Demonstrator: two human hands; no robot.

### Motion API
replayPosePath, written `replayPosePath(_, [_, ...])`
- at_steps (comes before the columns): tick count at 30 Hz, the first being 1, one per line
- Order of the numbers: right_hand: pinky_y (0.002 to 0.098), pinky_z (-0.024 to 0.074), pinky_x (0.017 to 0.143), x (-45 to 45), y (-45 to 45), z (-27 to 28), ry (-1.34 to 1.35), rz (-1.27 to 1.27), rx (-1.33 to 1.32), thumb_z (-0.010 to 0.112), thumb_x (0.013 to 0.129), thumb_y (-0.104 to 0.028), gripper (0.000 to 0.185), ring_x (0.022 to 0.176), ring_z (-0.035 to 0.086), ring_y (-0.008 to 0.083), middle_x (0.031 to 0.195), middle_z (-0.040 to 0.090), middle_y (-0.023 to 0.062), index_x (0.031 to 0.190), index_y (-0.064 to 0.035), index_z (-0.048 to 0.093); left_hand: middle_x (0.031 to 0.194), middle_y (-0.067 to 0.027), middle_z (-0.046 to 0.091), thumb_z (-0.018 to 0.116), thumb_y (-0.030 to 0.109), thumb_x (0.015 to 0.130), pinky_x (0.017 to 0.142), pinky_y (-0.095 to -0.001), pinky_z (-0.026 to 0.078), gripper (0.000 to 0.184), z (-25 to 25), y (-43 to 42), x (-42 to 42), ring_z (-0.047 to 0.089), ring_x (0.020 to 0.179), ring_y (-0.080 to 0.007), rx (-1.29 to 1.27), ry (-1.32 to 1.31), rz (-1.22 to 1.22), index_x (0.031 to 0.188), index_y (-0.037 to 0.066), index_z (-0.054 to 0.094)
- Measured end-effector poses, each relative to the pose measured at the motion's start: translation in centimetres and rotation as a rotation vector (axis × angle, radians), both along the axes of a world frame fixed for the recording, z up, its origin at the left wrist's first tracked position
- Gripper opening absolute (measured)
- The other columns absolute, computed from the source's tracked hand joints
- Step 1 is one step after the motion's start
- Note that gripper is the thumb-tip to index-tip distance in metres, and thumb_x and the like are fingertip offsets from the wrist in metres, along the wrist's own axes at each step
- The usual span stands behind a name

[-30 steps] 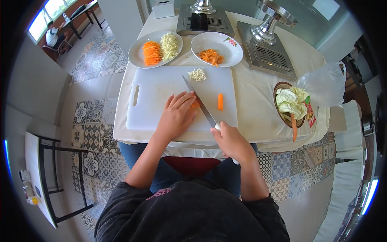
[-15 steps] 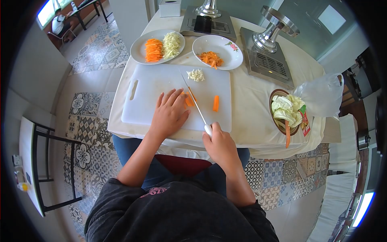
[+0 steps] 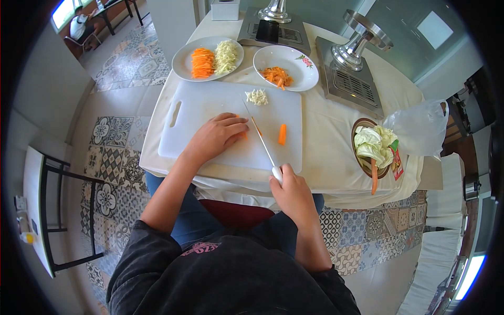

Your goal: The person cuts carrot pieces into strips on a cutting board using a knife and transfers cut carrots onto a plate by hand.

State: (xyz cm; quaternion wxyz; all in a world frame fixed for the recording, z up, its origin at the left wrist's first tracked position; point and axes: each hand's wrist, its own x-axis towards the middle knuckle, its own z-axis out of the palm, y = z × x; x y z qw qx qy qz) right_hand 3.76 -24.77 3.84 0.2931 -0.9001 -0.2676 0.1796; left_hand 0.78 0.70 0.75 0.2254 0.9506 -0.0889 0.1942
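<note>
My right hand (image 3: pixel 293 193) is closed round the white handle of a knife (image 3: pixel 269 155); its long blade points away from me across the white cutting board (image 3: pixel 199 105). My left hand (image 3: pixel 216 136) rests on the board left of the blade, fingers together over an orange carrot piece (image 3: pixel 243 136) that they mostly cover. To the right of the blade lies a separate carrot chunk (image 3: pixel 282 134). A small heap of chopped white pieces (image 3: pixel 256 96) sits near the blade's tip.
Behind the board stand a plate (image 3: pixel 181 65) with shredded carrot and cabbage and a bowl (image 3: pixel 299 81) with carrot peelings. On the right are a brown bowl (image 3: pixel 357 123) holding cabbage and a carrot, and a plastic bag (image 3: pixel 417 126). Two metal stands (image 3: pixel 352 79) (image 3: pixel 286 34) are at the back.
My left hand has drawn its spread fingers together over the carrot piece. The knife has shifted slightly to the right and toward me.
</note>
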Motion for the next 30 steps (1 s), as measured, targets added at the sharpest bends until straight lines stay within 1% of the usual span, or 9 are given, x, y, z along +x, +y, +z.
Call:
replayPosePath(4, [0.0532, 0.0498, 0.069, -0.3, 0.3, 0.1, -0.037, 0.000, -0.005, 0.057, 0.092, -0.024, 0.025, 0.077, 0.065, 0.0445, 0.078, 0.066, 0.0238, 0.098, 0.0003, 0.052, 0.119, -0.0102, 0.065, 0.067, 0.012, 0.086, 0.097, -0.0420, 0.048, 0.018, 0.2, 0.8, -0.5, 0.059, 0.113, -0.0323, -0.019, 0.038, -0.024, 0.104, 0.008, 0.067])
replayPosePath(10, [0.0526, 0.0506, 0.067, -0.8, 0.6, 0.1, -0.078, 0.021, -0.045, 0.059, 0.092, -0.025, 0.026, 0.074, 0.066, 0.0425, 0.076, 0.066, 0.0221, 0.100, -0.0008, 0.052, 0.118, -0.0101, 0.064, 0.067, 0.013, 0.086, 0.098, -0.0427, 0.046, 0.017, 0.3, 2.1, -2.6, 0.057, 0.115, -0.0320, 0.026, 0.007, 0.117, 0.102, 0.009, 0.068])
replayPosePath(13, [0.0518, 0.0515, 0.065, -1.1, 0.8, 0.0, -0.126, 0.043, -0.058, 0.060, 0.092, -0.025, 0.027, 0.072, 0.066, 0.0414, 0.073, 0.066, 0.0208, 0.101, -0.0010, 0.052, 0.127, -0.0102, 0.060, 0.065, 0.012, 0.087, 0.101, -0.0458, 0.043, 0.016, 1.1, 0.1, -2.6, 0.054, 0.120, -0.0338, -0.042, -0.079, 0.253, 0.103, 0.010, 0.068])
replayPosePath(16, [0.0504, 0.0524, 0.061, -1.4, 1.0, -0.1, -0.174, 0.061, -0.085, 0.061, 0.092, -0.024, 0.026, 0.069, 0.067, 0.0401, 0.071, 0.066, 0.0190, 0.100, -0.0016, 0.051, 0.137, -0.0091, 0.053, 0.059, 0.017, 0.091, 0.110, -0.0497, 0.035, 0.021, 1.6, -1.2, -2.3, 0.046, 0.129, -0.0348, 0.007, -0.098, 0.165, 0.110, 0.015, 0.066])
replayPosePath(19, [0.0490, 0.0527, 0.058, -1.6, 1.2, -0.1, -0.219, 0.078, -0.094, 0.061, 0.092, -0.023, 0.024, 0.066, 0.067, 0.0391, 0.070, 0.066, 0.0176, 0.099, -0.0024, 0.050, 0.143, -0.0091, 0.049, 0.056, 0.019, 0.092, 0.114, -0.0528, 0.028, 0.020, 0.9, -1.6, -1.5, 0.040, 0.135, -0.0363, 0.043, -0.013, 0.171, 0.109, 0.016, 0.066])
replayPosePath(22, [0.0483, 0.0526, 0.056, -1.7, 1.0, -0.2, -0.256, 0.093, -0.086, 0.060, 0.093, -0.022, 0.022, 0.065, 0.067, 0.0382, 0.069, 0.066, 0.0171, 0.097, -0.0031, 0.049, 0.144, -0.0094, 0.048, 0.054, 0.020, 0.092, 0.116, -0.0541, 0.025, 0.021, 0.8, -1.7, -1.2, 0.037, 0.137, -0.0362, 0.043, 0.037, 0.180, 0.109, 0.016, 0.066])
replayPosePath(25, [0.0485, 0.0523, 0.055, -2.3, 0.4, 0.1, -0.258, 0.105, -0.073, 0.060, 0.093, -0.022, 0.022, 0.065, 0.067, 0.0377, 0.069, 0.066, 0.0170, 0.097, -0.0036, 0.049, 0.144, -0.0099, 0.047, 0.053, 0.020, 0.092, 0.117, -0.0542, 0.024, 0.021, 0.8, -1.6, -1.2, 0.038, 0.137, -0.0359, 0.067, 0.060, 0.182, 0.108, 0.015, 0.066])
replayPosePath(28, [0.0497, 0.0515, 0.057, -3.0, -0.9, 1.1, -0.188, 0.120, -0.048, 0.060, 0.093, -0.023, 0.023, 0.066, 0.066, 0.0388, 0.070, 0.066, 0.0179, 0.099, -0.0034, 0.050, 0.140, -0.0114, 0.051, 0.055, 0.012, 0.089, 0.114, -0.0516, 0.027, 0.020, 1.7, -1.9, -1.7, 0.043, 0.133, -0.0352, -0.037, -0.031, 0.238, 0.105, 0.010, 0.067])
replayPosePath(30, [0.0498, 0.0501, 0.059, -3.3, -2.2, 1.8, -0.112, 0.113, -0.011, 0.060, 0.093, -0.024, 0.024, 0.068, 0.066, 0.0396, 0.072, 0.066, 0.0189, 0.100, -0.0031, 0.050, 0.131, -0.0112, 0.058, 0.057, 0.009, 0.087, 0.111, -0.0491, 0.031, 0.019, 2.5, -1.4, -2.4, 0.050, 0.125, -0.0340, -0.126, -0.107, 0.342, 0.104, 0.008, 0.066])
